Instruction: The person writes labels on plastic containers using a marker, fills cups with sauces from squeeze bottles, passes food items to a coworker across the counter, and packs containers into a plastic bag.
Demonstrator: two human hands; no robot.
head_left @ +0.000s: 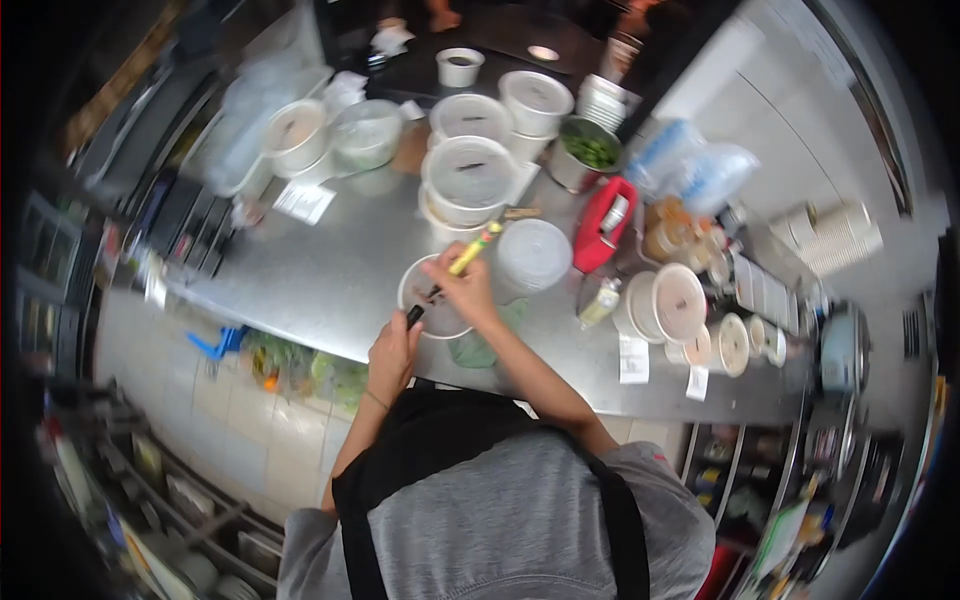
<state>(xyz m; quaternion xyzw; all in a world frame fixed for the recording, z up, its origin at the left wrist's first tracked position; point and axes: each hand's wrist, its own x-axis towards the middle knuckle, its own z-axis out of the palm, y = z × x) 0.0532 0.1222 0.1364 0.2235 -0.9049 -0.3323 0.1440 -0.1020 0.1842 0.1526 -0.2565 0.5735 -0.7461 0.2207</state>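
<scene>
A yellow marker (474, 250) is in my right hand (466, 287), its tip pointing down at a round white-rimmed container (452, 322). Dark marks show on the container's top. My left hand (396, 345) has its fingers closed round a small black cap (414, 316) at the container's left edge. Just right of my right hand lies a round translucent lid (534, 255). Behind the container stand stacked lidded tubs (469, 172). A green cloth or bag (473, 350) lies at the container's front edge.
On the steel counter (310, 262) are a red-handled object (604, 225), a pot of green leaves (590, 150), lidded tubs (680, 303) on the right, more tubs (296, 137) on the left and paper slips (304, 202). Part of another person's hand (444, 17) shows beyond the counter.
</scene>
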